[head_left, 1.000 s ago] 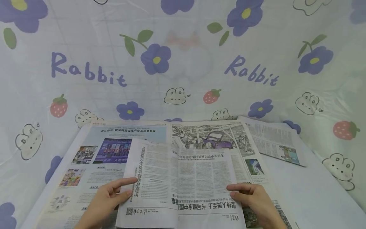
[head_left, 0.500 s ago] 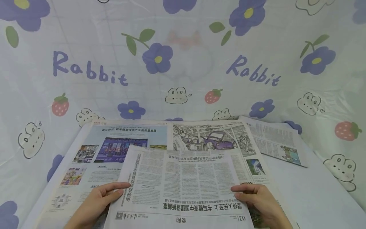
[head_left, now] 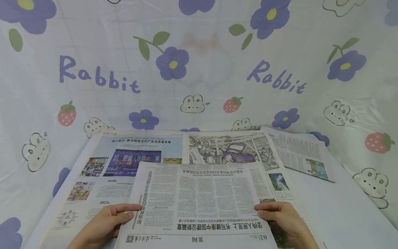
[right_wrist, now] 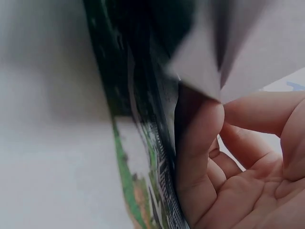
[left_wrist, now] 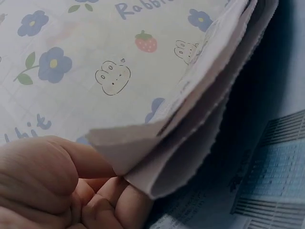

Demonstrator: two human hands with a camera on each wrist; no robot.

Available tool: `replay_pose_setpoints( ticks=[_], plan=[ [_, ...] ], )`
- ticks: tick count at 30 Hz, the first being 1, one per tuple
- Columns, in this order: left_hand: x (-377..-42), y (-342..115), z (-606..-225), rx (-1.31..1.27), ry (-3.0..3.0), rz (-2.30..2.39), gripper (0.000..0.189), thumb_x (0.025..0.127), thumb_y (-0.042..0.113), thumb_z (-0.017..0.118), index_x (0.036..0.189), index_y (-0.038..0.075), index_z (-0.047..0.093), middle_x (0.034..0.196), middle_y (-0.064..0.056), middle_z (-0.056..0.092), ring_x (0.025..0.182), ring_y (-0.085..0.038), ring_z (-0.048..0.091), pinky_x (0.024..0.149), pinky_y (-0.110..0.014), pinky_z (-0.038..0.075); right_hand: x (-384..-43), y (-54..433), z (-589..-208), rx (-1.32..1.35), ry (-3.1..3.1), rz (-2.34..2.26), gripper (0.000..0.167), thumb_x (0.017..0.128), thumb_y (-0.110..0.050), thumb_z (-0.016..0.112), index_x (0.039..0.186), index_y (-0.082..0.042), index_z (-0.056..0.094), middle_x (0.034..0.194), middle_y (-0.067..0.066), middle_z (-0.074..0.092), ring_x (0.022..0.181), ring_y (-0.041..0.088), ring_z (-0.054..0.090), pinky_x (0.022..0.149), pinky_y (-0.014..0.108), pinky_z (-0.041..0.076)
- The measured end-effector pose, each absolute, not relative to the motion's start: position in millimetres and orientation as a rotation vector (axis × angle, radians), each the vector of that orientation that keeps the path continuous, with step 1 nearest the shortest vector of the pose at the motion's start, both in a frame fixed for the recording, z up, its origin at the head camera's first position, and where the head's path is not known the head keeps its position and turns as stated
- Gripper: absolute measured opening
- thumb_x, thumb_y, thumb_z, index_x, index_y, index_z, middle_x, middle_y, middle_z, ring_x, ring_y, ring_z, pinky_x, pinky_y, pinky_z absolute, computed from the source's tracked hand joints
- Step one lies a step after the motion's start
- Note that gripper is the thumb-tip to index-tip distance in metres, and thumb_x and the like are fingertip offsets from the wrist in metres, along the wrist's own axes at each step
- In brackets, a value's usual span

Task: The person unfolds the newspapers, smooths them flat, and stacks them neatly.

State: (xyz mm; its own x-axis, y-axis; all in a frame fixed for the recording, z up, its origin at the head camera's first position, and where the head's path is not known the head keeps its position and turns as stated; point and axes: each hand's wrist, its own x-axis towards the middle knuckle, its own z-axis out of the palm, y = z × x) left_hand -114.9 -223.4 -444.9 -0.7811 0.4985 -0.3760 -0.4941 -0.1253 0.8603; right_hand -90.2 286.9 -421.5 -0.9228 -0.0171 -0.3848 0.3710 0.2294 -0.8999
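A folded newspaper (head_left: 211,197), its print upside down, is held up between my two hands in the head view. My left hand (head_left: 107,223) pinches its left edge between thumb and fingers. In the left wrist view that edge shows several layers (left_wrist: 157,157) with a jagged cut, curling over the left hand (left_wrist: 38,176). At the right edge, my right hand (head_left: 284,221) pinches the paper the same way. The right wrist view shows a paper corner (right_wrist: 200,71) between the right hand's (right_wrist: 248,191) thumb and finger. The page's near edge runs out of the head view.
Beneath lies a larger spread newspaper (head_left: 102,188) with colour photos and a purple car drawing. Another folded newspaper (head_left: 303,157) lies at the back right on the white table (head_left: 339,211). A sheet printed with flowers and rabbits (head_left: 199,79) hangs behind.
The held newspaper has gone from creased down its middle to spread flat. My left hand has shifted left and my right hand right, both slightly lower. The head view has shifted slightly.
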Motion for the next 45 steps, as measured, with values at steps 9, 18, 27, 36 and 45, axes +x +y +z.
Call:
replay_pose_setpoints(
  ticks=[9, 18, 27, 36, 45],
  plan=[
    [-116, -227, -445, 0.037, 1.461, 1.953, 0.038, 0.105, 0.017, 0.050, 0.138, -0.001, 0.053, 0.128, -0.020, 0.060, 0.110, -0.036, 0.062, 0.088, -0.048, 0.052, -91, 287, -422, 0.317, 2.224, -1.743, 0.023, 0.089, -0.004, 0.071, 0.108, 0.008, 0.072, 0.102, 0.016, 0.071, 0.087, 0.030, 0.070, 0.073, 0.041, 0.057],
    [-114, -240, -433, 0.044, 1.390, 1.963, 0.048, 0.105, 0.017, 0.049, 0.148, -0.001, 0.039, 0.131, -0.024, 0.057, 0.116, -0.041, 0.057, 0.093, -0.049, 0.048, -90, 290, -424, 0.316, 2.253, -1.711, 0.025, 0.090, -0.007, 0.071, 0.110, 0.008, 0.071, 0.103, 0.015, 0.070, 0.088, 0.030, 0.070, 0.074, 0.041, 0.057],
    [-115, -242, -431, 0.070, 1.422, 1.960, 0.049, 0.103, 0.017, 0.054, 0.148, 0.000, 0.041, 0.131, -0.024, 0.058, 0.116, -0.041, 0.058, 0.093, -0.048, 0.049, -89, 291, -424, 0.324, 2.226, -1.727, 0.024, 0.092, -0.007, 0.069, 0.111, 0.008, 0.071, 0.102, 0.015, 0.070, 0.087, 0.029, 0.070, 0.073, 0.041, 0.057],
    [-115, -245, -432, 0.130, 1.419, 1.949, 0.048, 0.104, 0.015, 0.053, 0.147, -0.002, 0.041, 0.133, -0.024, 0.056, 0.117, -0.042, 0.056, 0.094, -0.049, 0.047, -87, 286, -418, 0.345, 2.195, -1.752, 0.026, 0.091, -0.008, 0.070, 0.111, 0.008, 0.071, 0.103, 0.016, 0.070, 0.086, 0.030, 0.070, 0.072, 0.041, 0.057],
    [-117, -249, -431, 0.256, 1.374, 1.950, 0.045, 0.105, 0.008, 0.049, 0.148, 0.000, 0.041, 0.137, -0.020, 0.054, 0.122, -0.038, 0.054, 0.096, -0.049, 0.045, -89, 288, -419, 0.341, 2.173, -1.745, 0.028, 0.091, -0.012, 0.071, 0.112, 0.006, 0.071, 0.105, 0.015, 0.070, 0.090, 0.031, 0.070, 0.075, 0.042, 0.057]
  ],
)
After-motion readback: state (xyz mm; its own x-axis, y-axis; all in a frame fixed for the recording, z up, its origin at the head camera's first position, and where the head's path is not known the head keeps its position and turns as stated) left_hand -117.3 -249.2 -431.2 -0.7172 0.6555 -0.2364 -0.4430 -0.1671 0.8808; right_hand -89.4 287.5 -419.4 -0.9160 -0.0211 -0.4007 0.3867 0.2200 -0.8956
